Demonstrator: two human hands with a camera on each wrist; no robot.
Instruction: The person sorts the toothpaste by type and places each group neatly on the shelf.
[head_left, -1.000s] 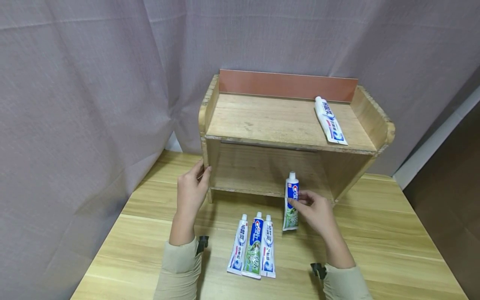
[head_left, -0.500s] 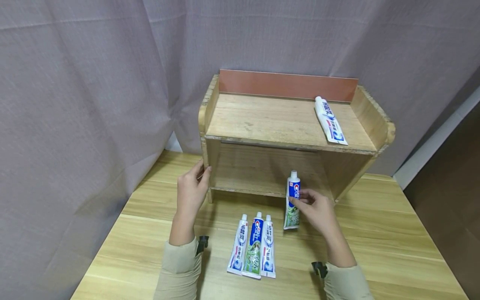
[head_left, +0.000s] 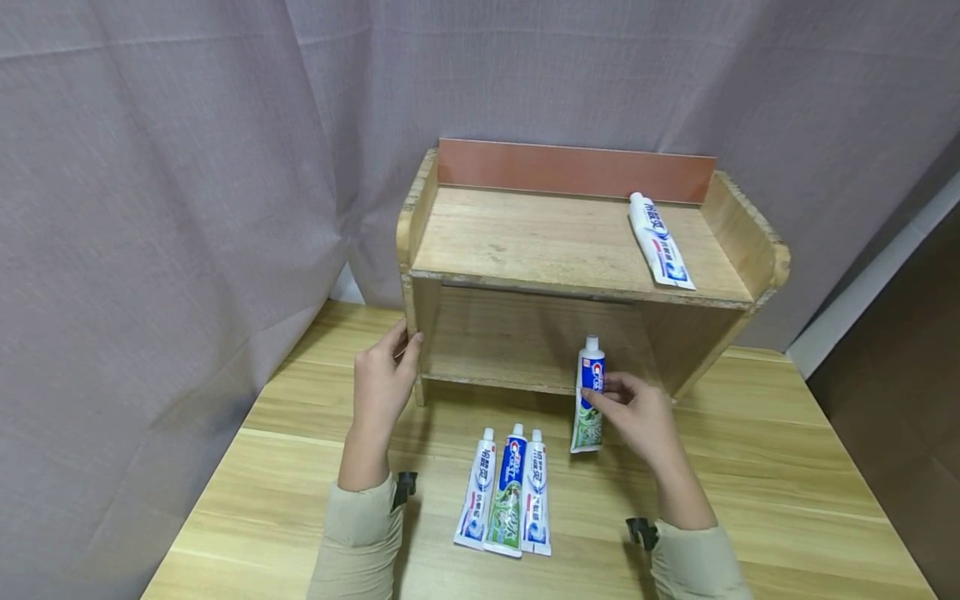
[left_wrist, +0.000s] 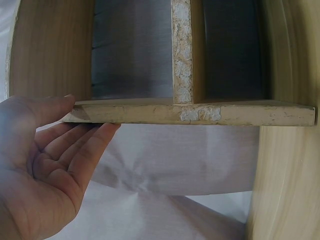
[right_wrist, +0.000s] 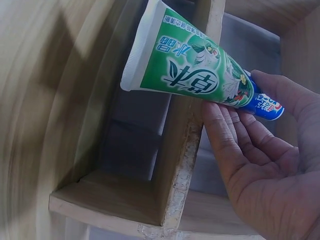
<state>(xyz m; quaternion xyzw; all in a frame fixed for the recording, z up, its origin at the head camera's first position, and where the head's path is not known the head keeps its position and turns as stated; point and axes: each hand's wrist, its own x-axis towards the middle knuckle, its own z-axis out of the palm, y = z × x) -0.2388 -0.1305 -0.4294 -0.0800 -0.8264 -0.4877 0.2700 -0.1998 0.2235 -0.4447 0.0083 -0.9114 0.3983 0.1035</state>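
Note:
My right hand [head_left: 641, 417] pinches a blue and green toothpaste tube [head_left: 588, 417] by its side, cap up, in front of the lower shelf of a small wooden rack [head_left: 517, 237]. In the right wrist view the tube's green label [right_wrist: 190, 70] faces the camera, with the thumb on one side and fingers beneath. My left hand [head_left: 382, 375] grips the front edge of the rack's left side panel; the left wrist view has the thumb above the panel [left_wrist: 150, 114] and the fingers below it.
On the rack's upper shelf, at the right, lies a white toothpaste tube [head_left: 660, 242]. Nearer on the wooden table [head_left: 262, 508] three tubes lie side by side: a white one [head_left: 477, 492], a blue and green one [head_left: 507, 496] and another white one [head_left: 536, 496]. A grey curtain [head_left: 187, 167] hangs behind.
My right hand has moved the held toothpaste tube slightly forward and to the right, closer to the lower shelf. The left hand, rack and other tubes look unmoved.

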